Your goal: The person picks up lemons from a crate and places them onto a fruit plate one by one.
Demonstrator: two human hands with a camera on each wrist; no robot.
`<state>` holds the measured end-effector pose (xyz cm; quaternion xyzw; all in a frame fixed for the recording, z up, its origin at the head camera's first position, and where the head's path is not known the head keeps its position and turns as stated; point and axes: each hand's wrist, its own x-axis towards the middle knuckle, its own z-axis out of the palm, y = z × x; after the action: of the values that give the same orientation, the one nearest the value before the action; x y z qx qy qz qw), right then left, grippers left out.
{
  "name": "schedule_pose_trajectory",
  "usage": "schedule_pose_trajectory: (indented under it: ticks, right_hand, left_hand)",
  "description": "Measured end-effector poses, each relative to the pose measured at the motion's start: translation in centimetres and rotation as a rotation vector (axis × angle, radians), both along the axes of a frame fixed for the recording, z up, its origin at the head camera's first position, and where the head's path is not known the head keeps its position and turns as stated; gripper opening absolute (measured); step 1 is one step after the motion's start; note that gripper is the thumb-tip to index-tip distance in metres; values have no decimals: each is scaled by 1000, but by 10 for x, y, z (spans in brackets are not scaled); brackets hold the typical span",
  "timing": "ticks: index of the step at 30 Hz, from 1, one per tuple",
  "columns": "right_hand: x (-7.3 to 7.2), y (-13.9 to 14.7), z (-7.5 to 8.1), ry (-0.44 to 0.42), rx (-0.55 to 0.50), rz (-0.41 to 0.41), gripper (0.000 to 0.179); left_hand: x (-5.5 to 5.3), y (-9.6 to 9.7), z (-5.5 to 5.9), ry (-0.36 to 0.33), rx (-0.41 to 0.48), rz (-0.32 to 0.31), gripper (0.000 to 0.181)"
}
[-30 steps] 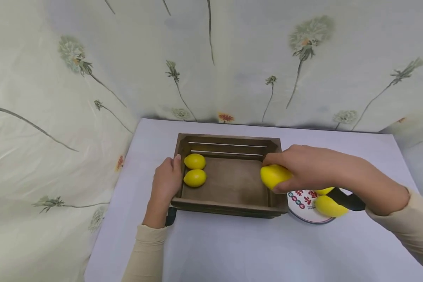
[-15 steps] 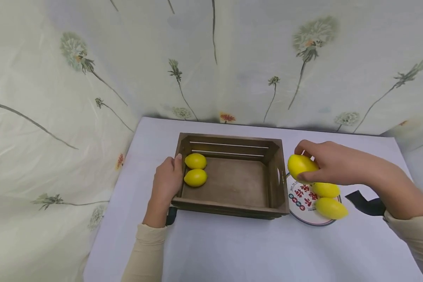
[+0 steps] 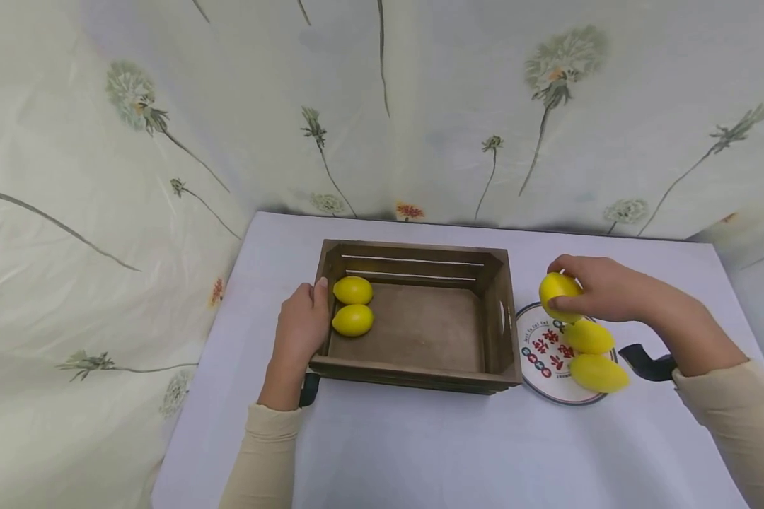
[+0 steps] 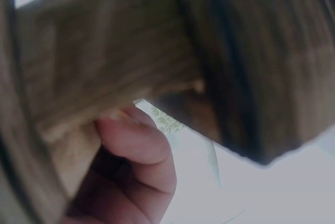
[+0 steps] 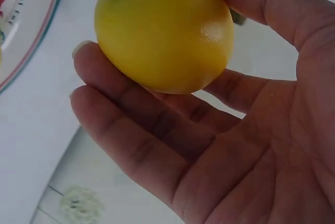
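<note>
My left hand (image 3: 302, 322) grips the left end of a brown wooden crate (image 3: 414, 373), thumb over the rim. Its curled fingers (image 4: 138, 140) show against a slat in the left wrist view. Two yellow lemons, one behind (image 3: 353, 290) and one in front (image 3: 353, 321), lie inside at that end. To the right of the crate, my right hand (image 3: 605, 288) holds another lemon (image 3: 558, 293) above the far part of a white plate (image 3: 563, 390). In the right wrist view this lemon (image 5: 162, 30) has a green stem tip and sits between thumb and fingers.
Two more lemons, one behind (image 3: 589, 337) and one in front (image 3: 598, 373), lie on the right half of the plate, which has red lettering. A white table (image 3: 414, 452) carries everything. Curtains (image 3: 446, 106) with dandelion prints hang behind and to the left.
My right hand has moved right with its lemon, from the crate's right end to above the plate. My left hand keeps its grip on the crate, and the lemons inside lie as before.
</note>
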<state>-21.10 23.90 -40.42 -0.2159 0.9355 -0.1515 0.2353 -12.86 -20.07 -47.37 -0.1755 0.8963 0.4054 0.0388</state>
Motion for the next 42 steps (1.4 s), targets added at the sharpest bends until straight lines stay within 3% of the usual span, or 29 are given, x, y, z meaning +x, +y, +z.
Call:
schedule_pose_trajectory:
  ticks: [7, 16, 23, 30, 42]
  right_hand:
    - [-4, 12, -30, -48, -7, -46, 56]
    - [-11, 17, -58, -47, -40, -110, 63]
    - [-10, 15, -68, -49, -62, -164, 65]
    - [-9, 15, -77, -32, -71, -165, 64]
    - [-5, 20, -83, -91, -61, -197, 65]
  left_hand:
    - [2, 0, -1, -6, 3, -2, 50]
    - [0, -2, -1, 16, 13, -5, 50]
    - [0, -2, 0, 14, 16, -5, 50]
    - [-1, -3, 0, 9, 18, -7, 50]
    - [0, -1, 1, 4, 17, 1, 49]
